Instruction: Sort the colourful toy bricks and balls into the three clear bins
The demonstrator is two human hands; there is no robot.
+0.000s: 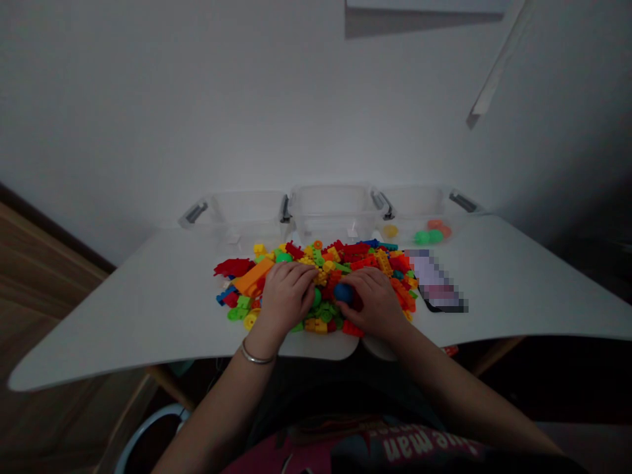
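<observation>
A heap of colourful plastic building blocks [365, 257] is spread over the white table in front of me. My right hand [378, 303] reaches in from the right, thumb and fingers closed around a blue ball [343, 293]. On the left side of the heap, my left hand [286, 296] curls down over the blocks. A green ball [317, 298] shows at its thumb, partly covered by the hand. Another green ball [283, 257] lies just beyond the left knuckles. The left palm and the undersides of those fingers are hidden.
Three clear plastic bins stand along the wall: a left bin [247, 220], a middle bin [330, 210] and a right bin [412, 210]. Green balls [428, 237], orange pieces and a yellow one show in the right bin. A phone [438, 283] lies right of the heap.
</observation>
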